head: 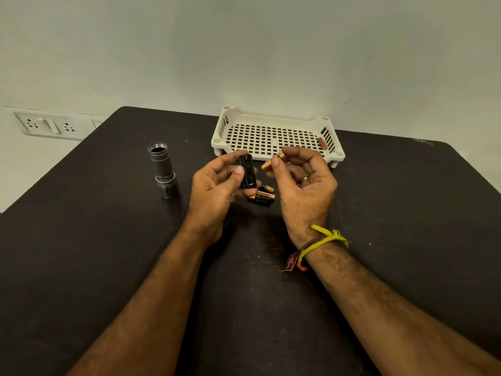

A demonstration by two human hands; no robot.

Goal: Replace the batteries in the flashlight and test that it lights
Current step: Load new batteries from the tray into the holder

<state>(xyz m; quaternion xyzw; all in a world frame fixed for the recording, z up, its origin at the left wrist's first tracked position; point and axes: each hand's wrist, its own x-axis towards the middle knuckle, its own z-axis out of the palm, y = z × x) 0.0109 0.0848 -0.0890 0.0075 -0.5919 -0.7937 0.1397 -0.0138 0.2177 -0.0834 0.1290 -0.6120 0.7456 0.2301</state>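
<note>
My left hand [217, 188] grips a black battery holder [247, 172] upright between thumb and fingers. Just right of it, my right hand [303, 185] pinches copper-topped batteries [268, 163] at the fingertips, a small gap from the holder. More black-and-copper batteries [262, 197] lie on the dark table [108, 253] under and between the hands. The grey flashlight body [162, 169] stands on its head at the left, its threaded open end facing up, apart from both hands.
A white perforated plastic tray [273, 137] sits at the far table edge behind my hands, with a small reddish object [322, 143] at its right side. A wall socket plate [48, 126] is at the far left. The wall rises close behind the table.
</note>
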